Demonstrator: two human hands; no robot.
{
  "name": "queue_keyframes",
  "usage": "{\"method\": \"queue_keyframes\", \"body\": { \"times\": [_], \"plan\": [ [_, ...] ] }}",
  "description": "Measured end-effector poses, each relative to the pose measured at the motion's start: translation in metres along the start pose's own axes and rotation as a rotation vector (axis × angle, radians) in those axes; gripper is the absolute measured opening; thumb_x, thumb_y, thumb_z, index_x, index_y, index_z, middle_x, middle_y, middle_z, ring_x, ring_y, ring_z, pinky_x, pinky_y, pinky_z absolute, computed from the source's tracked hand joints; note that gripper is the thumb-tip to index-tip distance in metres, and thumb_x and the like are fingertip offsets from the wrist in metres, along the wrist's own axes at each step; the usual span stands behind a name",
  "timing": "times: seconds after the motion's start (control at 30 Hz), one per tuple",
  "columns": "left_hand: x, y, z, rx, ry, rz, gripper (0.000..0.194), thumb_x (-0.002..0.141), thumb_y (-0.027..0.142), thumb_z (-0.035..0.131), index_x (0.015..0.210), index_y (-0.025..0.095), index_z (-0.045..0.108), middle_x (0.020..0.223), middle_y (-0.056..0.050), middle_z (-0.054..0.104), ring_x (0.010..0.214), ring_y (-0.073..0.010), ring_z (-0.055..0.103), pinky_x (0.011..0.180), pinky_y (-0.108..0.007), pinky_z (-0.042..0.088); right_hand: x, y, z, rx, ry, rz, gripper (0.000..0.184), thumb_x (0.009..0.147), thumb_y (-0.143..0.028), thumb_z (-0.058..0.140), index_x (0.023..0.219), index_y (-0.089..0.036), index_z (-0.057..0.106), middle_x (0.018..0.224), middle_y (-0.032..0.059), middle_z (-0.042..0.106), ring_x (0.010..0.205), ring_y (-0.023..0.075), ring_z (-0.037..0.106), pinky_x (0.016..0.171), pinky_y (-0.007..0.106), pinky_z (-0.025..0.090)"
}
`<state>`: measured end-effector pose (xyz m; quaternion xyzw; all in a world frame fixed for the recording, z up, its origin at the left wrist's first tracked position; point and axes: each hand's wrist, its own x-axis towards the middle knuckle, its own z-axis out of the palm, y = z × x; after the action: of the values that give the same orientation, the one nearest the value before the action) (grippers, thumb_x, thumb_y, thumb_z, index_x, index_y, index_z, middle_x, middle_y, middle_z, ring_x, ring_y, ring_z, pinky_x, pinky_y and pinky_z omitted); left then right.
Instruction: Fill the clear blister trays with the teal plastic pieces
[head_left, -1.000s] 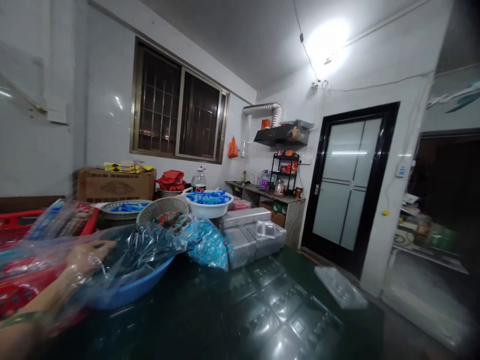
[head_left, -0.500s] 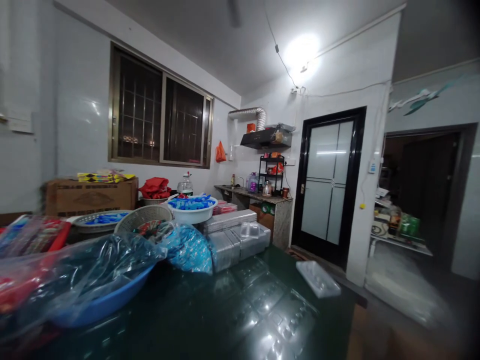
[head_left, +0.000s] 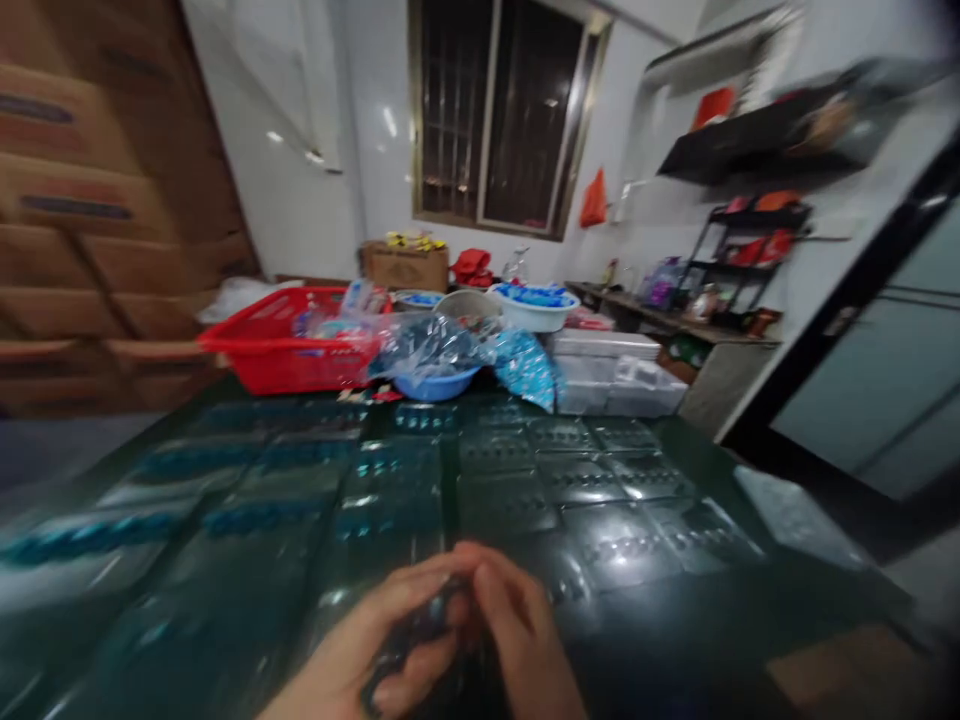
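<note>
Both my hands meet low in the middle of the view, over the near edge of a dark green table (head_left: pixel 750 600). My left hand (head_left: pixel 360 650) is curled around a small dark thing that motion blur keeps me from naming. My right hand (head_left: pixel 521 640) pinches at the same spot with its fingers pressed together. Clear plastic blister trays (head_left: pixel 495 480) lie in rows across the table just beyond my hands; the left ones hold blue pieces (head_left: pixel 247 515).
At the table's far end stand a red basket (head_left: pixel 277 350), a blue basin (head_left: pixel 435 385) under clear plastic bags, a white bowl of blue pieces (head_left: pixel 534 305) and stacked clear trays (head_left: pixel 615 370). Cardboard boxes (head_left: pixel 82 200) rise at left. A black-framed door (head_left: pixel 885 350) is at right.
The view has swung left and down to the table top. Both hands have come into view, closed together at the near edge. Earlier the left hand rested on the plastic bags, then left view.
</note>
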<state>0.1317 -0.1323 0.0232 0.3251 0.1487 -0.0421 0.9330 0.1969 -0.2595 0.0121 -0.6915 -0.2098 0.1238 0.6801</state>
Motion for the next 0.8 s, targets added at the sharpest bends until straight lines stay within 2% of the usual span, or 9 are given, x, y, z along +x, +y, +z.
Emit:
{"method": "queue_keyframes", "body": {
  "times": [0.07, 0.13, 0.23, 0.37, 0.53, 0.63, 0.8],
  "plan": [
    [-0.005, -0.009, 0.003, 0.055, -0.010, -0.030, 0.031, 0.076, 0.022, 0.049, 0.105, 0.013, 0.055, 0.068, -0.005, 0.054, 0.035, -0.0041, 0.044, 0.026, -0.013, 0.015, -0.004, -0.005, 0.001, 0.119, -0.116, 0.033, 0.029, 0.079, -0.038, 0.049, 0.092, -0.016, 0.063, 0.087, 0.0055, 0.063, 0.078, 0.0173, 0.058, 0.066, 0.023, 0.046],
    [-0.012, -0.013, 0.003, 0.126, 0.014, -0.020, 0.034, 0.075, 0.021, 0.050, 0.108, 0.015, 0.054, 0.068, -0.005, 0.055, 0.035, -0.0058, 0.046, 0.025, -0.013, 0.013, -0.008, -0.006, -0.002, 0.167, -0.233, 0.052, 0.025, 0.078, -0.036, 0.050, 0.083, -0.015, 0.064, 0.072, 0.0031, 0.062, 0.066, 0.0145, 0.056, 0.060, 0.022, 0.044],
    [-0.023, -0.016, 0.004, 0.211, 0.039, 0.016, 0.040, 0.073, 0.019, 0.050, 0.113, 0.018, 0.049, 0.067, -0.005, 0.057, 0.035, -0.0064, 0.046, 0.025, -0.013, 0.014, -0.013, -0.002, -0.005, 0.172, -0.318, 0.079, 0.021, 0.078, -0.032, 0.052, 0.072, -0.014, 0.063, 0.058, -0.0003, 0.057, 0.054, 0.0101, 0.050, 0.051, 0.019, 0.038],
    [-0.035, -0.021, 0.004, 0.219, 0.005, 0.002, 0.048, 0.073, 0.018, 0.049, 0.120, 0.022, 0.042, 0.062, -0.003, 0.057, 0.032, -0.0054, 0.043, 0.027, -0.014, 0.015, -0.019, 0.004, -0.005, 0.153, -0.346, 0.066, 0.019, 0.079, -0.029, 0.052, 0.073, -0.014, 0.061, 0.055, -0.0016, 0.056, 0.050, 0.0080, 0.047, 0.048, 0.018, 0.035],
    [-0.036, -0.025, -0.004, 0.171, 0.005, 0.003, 0.051, 0.072, 0.023, 0.051, 0.122, 0.024, 0.040, 0.067, -0.003, 0.057, 0.032, -0.0048, 0.043, 0.027, -0.014, 0.013, -0.021, 0.005, -0.001, 0.088, -0.339, 0.041, 0.022, 0.082, -0.028, 0.048, 0.066, -0.015, 0.057, 0.051, -0.0033, 0.053, 0.048, 0.0074, 0.047, 0.048, 0.018, 0.035],
    [-0.035, -0.023, -0.012, 0.171, 0.023, 0.001, 0.049, 0.073, 0.023, 0.051, 0.121, 0.023, 0.041, 0.070, -0.005, 0.057, 0.036, -0.0064, 0.047, 0.028, -0.014, 0.014, -0.017, 0.009, 0.003, 0.034, -0.370, -0.026, 0.021, 0.082, -0.025, 0.046, 0.067, -0.015, 0.056, 0.054, -0.0030, 0.052, 0.051, 0.0085, 0.049, 0.051, 0.019, 0.038],
    [-0.034, -0.012, -0.024, 0.210, 0.086, 0.016, 0.044, 0.073, 0.020, 0.050, 0.117, 0.020, 0.045, 0.071, -0.006, 0.058, 0.042, -0.0097, 0.051, 0.028, -0.015, 0.017, -0.002, 0.013, 0.011, -0.157, -0.417, -0.174, 0.012, 0.080, -0.018, 0.048, 0.079, -0.017, 0.060, 0.068, -0.0004, 0.053, 0.062, 0.0113, 0.053, 0.057, 0.022, 0.040]
  ]
}}
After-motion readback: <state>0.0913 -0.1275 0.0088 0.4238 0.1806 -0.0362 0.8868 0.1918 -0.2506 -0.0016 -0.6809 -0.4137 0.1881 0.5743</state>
